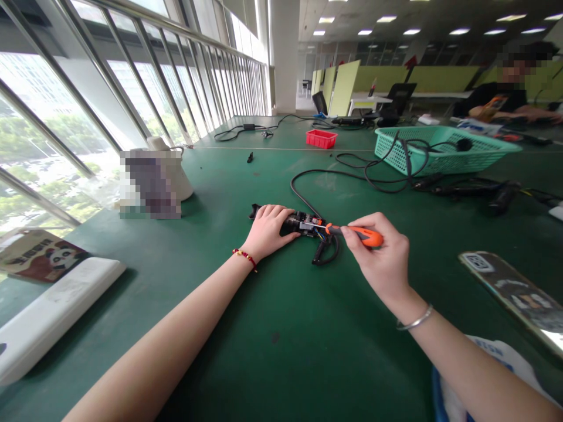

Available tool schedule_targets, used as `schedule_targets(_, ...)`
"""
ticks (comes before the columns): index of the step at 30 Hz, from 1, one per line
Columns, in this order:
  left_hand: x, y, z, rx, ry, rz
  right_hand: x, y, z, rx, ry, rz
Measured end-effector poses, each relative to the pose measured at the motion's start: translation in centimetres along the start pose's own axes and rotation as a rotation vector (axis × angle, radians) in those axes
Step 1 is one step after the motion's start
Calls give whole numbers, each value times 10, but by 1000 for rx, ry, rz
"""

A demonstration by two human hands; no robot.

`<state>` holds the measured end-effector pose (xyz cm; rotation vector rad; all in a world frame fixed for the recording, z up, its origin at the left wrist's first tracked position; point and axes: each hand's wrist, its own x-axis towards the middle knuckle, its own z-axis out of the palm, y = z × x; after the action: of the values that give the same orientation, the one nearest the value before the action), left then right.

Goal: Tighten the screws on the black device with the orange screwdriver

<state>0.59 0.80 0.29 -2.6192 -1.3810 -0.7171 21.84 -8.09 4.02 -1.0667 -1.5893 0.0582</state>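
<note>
My left hand (267,230) is closed over a black plug-like device (294,223) lying on the green table (281,328), pinning it down. Its opened end shows coloured wires, and a black cable (303,196) runs from it toward the back. My right hand (382,255) grips a screwdriver with an orange handle (368,235); the shaft points left and its tip rests on the open end of the device. A short loop of black cable (326,253) lies just below the tip.
A teal mesh basket (440,153) with cables stands at the back right, a small red tray (321,139) behind. More black cables and plugs (466,189) lie right. A phone (514,296) lies near right, a white box (48,313) near left. A person sits at the far right.
</note>
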Motion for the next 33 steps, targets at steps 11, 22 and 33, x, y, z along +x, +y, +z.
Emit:
schedule_targets(11,-1,3,-2,61,31,-41,-3,4,3,-36,19,-29)
schedule_targets(22,-3,6,-4,102,73,-86,-5,4,5,-30,15,-68)
schedule_targets(33,-3,7,-5,90,70,-84,-7,5,6,-37,55,-102)
